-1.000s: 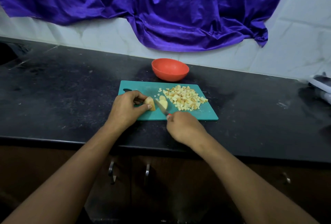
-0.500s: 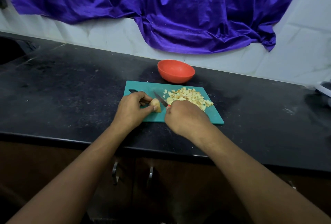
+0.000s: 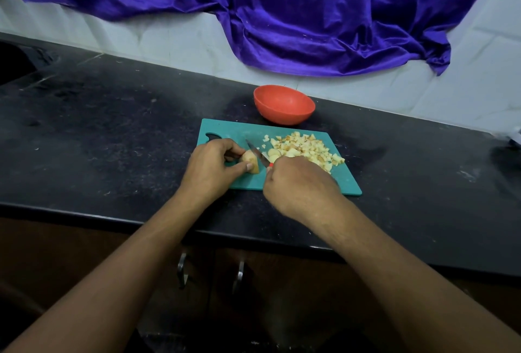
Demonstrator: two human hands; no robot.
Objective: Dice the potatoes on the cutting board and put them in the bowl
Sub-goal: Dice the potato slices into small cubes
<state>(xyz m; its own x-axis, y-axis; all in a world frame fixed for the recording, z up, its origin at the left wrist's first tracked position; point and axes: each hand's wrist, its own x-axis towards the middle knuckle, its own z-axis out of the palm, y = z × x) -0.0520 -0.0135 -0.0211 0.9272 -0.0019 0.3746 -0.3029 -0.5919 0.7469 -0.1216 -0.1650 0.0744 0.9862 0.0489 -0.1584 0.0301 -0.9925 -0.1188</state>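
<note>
The right hand (image 3: 298,183) hid the knife (image 3: 256,153) handle, bar a red tip, and covered the near edge of the dice (image 3: 307,147). The left hand (image 3: 210,170) hid the left of the potato (image 3: 251,161). A thing (image 3: 516,138) at the right edge was cut off, unidentifiable.

No writing, label, brand mark or number can be read anywhere in the kitchen scene. The teal plastic cutting board (image 3: 225,130), the round orange-red plastic bowl (image 3: 282,116) behind it and the draped purple satin cloth (image 3: 310,14) on the wall all show plain, unmarked surfaces.
</note>
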